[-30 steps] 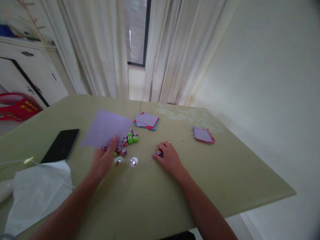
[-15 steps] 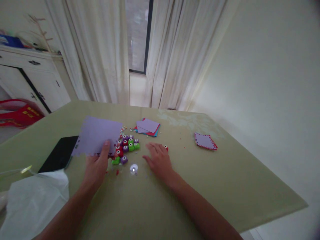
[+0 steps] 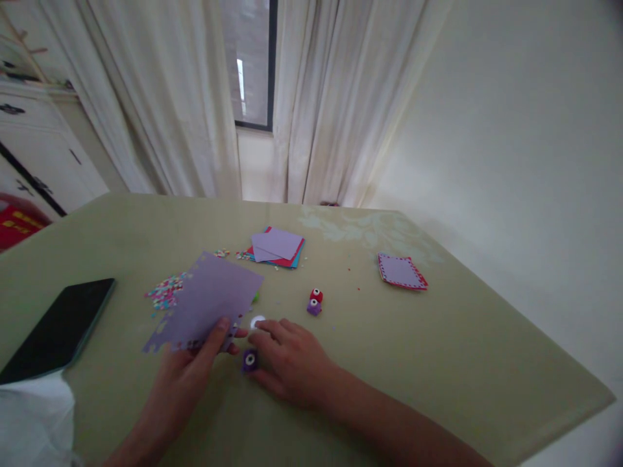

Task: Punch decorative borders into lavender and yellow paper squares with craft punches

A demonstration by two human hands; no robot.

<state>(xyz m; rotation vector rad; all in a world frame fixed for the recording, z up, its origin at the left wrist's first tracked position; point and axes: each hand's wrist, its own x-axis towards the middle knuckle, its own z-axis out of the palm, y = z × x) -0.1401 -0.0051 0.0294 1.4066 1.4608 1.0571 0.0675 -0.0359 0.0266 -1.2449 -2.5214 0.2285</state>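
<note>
Toward the near edge of the desk (image 3: 467, 363), the left hand (image 3: 187, 373) pinches a purple sheet (image 3: 214, 292) near its near right corner, thumb on top. Just beside it, the right hand (image 3: 294, 360) bends its thumb and fingers around a purple block (image 3: 250, 360); whether they grip it or merely touch it cannot be told. A white disc (image 3: 256, 320) lies at the right fingertips. Farther toward the far edge are a red block (image 3: 317, 294) and a second purple block (image 3: 314, 308), seemingly touching.

Held at one corner only, the sheet could sag or crease if the pinch slackens. Its notched left side reaches over the confetti (image 3: 163, 293) in view, so a low sweep might scatter the bits. With the hands this close, the right fingers could bump the sheet askew, or nudge the disc away while handling the block.
</note>
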